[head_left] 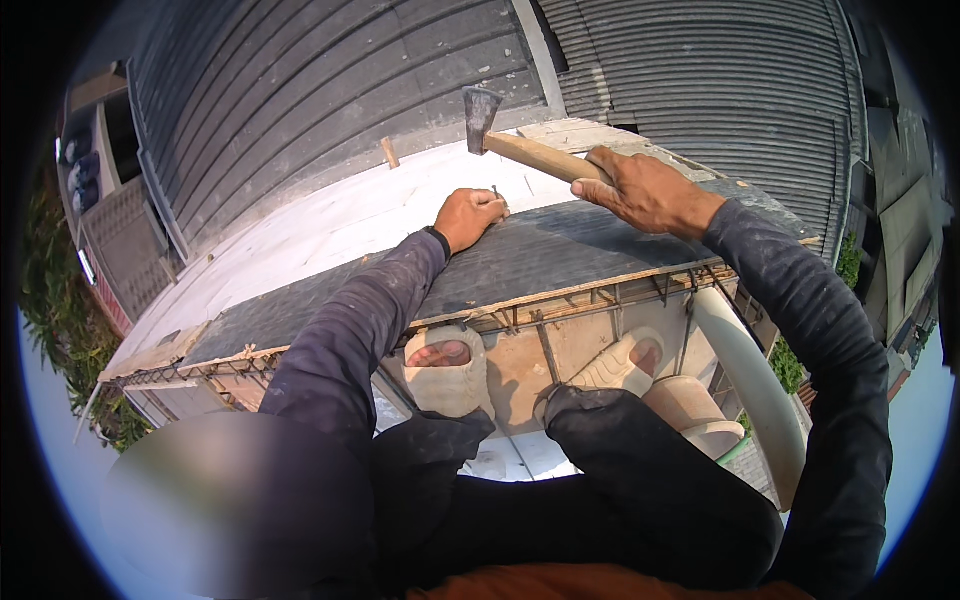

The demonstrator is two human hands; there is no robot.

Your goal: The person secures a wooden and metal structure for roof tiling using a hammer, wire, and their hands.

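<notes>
My right hand [645,195] is wrapped round the wooden handle [535,153] of a hatchet-like hammer, its dark metal head [481,118] raised over the white surface [330,220]. Lower and further left, my left hand [468,220] pinches a thin nail [496,192] upright near the far edge of a dark board [580,250]. The board lies along the white surface, with a splintered plywood edge toward me.
My sandalled feet [440,375] [615,365] rest below the board among rusty rebar. A curved pale pipe [745,390] and a cylindrical container [690,410] are at right. Corrugated roofs [700,70] lie beyond, and a small wood offcut [390,152] sits on the far side.
</notes>
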